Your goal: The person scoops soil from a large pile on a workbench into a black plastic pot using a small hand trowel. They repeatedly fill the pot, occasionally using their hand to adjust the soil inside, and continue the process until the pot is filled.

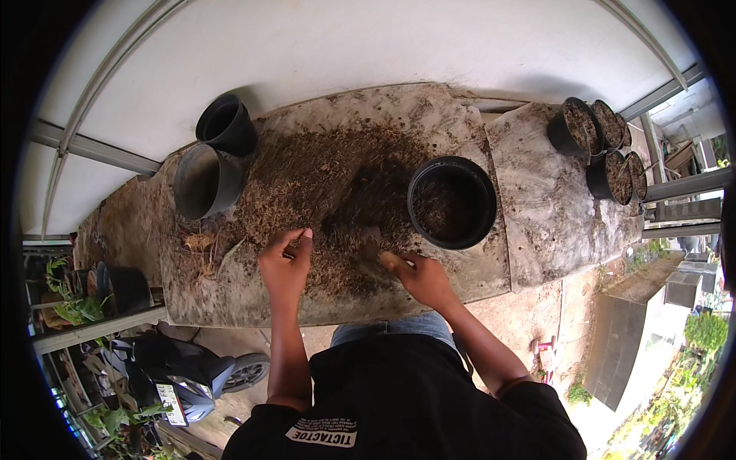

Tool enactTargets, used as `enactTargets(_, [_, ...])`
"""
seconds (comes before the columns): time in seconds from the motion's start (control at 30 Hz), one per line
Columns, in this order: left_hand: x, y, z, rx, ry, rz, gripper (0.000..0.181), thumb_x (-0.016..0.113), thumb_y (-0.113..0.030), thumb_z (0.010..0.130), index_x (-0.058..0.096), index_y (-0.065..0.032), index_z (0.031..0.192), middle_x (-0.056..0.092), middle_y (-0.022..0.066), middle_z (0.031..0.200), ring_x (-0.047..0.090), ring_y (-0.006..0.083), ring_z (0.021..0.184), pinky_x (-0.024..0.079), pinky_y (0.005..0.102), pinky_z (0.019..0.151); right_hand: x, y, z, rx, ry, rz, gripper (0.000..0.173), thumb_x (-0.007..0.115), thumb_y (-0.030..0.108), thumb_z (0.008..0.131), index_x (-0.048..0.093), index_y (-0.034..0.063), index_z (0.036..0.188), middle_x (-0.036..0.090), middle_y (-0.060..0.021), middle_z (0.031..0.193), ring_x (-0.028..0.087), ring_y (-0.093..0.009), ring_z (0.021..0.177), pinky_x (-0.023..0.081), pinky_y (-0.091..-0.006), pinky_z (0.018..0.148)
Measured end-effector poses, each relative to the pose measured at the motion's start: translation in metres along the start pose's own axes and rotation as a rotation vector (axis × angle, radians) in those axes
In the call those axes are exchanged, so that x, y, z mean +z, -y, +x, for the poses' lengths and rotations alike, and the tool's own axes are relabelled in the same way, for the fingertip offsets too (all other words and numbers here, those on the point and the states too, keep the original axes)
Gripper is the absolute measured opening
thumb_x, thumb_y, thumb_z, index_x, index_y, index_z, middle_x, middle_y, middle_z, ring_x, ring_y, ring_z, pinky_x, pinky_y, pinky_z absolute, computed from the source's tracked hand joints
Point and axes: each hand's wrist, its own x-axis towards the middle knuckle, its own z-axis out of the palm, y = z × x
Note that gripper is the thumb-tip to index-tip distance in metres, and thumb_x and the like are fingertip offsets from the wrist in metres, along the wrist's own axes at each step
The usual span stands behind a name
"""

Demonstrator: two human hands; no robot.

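My right hand point(424, 280) grips the wooden handle of a small hand trowel point(372, 244), whose blurred blade is at the loose dark soil mix point(293, 172) heaped over the worktable. To the left, my left hand point(287, 261) hovers at the near edge of the soil with its fingers curled and thumb near the fingertips; whether it pinches something cannot be made out. A round black plastic plant pot point(492, 201), partly filled with soil, stands just beyond and right of my right hand.
Two black plastic pots point(236, 175) point(250, 135) stand at the table's back left. Several soil-filled pots point(566, 141) with small stems are grouped at the far right. Dry plant scraps point(198, 241) lie at the left. A white wall point(368, 46) borders the back; a parked motorcycle point(195, 374) is below left.
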Motion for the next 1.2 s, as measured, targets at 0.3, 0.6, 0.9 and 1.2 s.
enactTargets(0.3, [0.002, 0.008, 0.000, 0.109, 0.023, -0.089, 0.012, 0.084, -0.014, 0.093, 0.081, -0.0049, 0.100, 0.076, 0.0072, 0.092, 0.061, 0.0099, 0.060, 0.048, 0.0275, 0.058, 0.010, 0.000, -0.010, -0.094, -0.075, -0.005, 0.042, 0.077, 0.040, 0.097, 0.078, 0.0060, 0.121, 0.074, -0.0229, 0.083, 0.075, -0.037, 0.074, 0.057, -0.0427, 0.070])
enactTargets(0.6, [0.032, -0.009, 0.007, 0.287, 0.246, 0.109, 0.019, 0.088, -0.022, 0.089, 0.084, -0.0181, 0.108, 0.077, 0.0002, 0.092, 0.063, 0.0118, 0.062, 0.052, 0.0306, 0.058, -0.018, -0.004, -0.049, -0.168, -0.176, -0.043, 0.039, 0.081, 0.037, 0.092, 0.079, 0.0078, 0.117, 0.074, -0.0201, 0.081, 0.074, -0.039, 0.075, 0.058, -0.0449, 0.069])
enactTargets(0.9, [0.068, -0.019, 0.014, 0.448, 0.398, 0.264, 0.017, 0.084, -0.033, 0.092, 0.085, -0.0255, 0.107, 0.069, -0.0065, 0.089, 0.067, 0.0120, 0.064, 0.054, 0.0300, 0.056, -0.021, -0.003, -0.062, -0.114, -0.216, -0.052, 0.042, 0.082, 0.038, 0.091, 0.079, 0.0060, 0.117, 0.076, -0.0204, 0.086, 0.076, -0.039, 0.080, 0.060, -0.0442, 0.074])
enactTargets(1.2, [0.054, -0.009, 0.030, 0.445, 0.157, 0.183, 0.010, 0.085, -0.026, 0.092, 0.082, -0.0230, 0.101, 0.065, -0.0054, 0.081, 0.060, 0.0129, 0.061, 0.051, 0.0318, 0.054, -0.022, -0.003, -0.059, -0.046, -0.215, 0.026, 0.036, 0.082, 0.034, 0.092, 0.080, 0.0055, 0.114, 0.076, -0.0208, 0.085, 0.075, -0.037, 0.077, 0.058, -0.0413, 0.071])
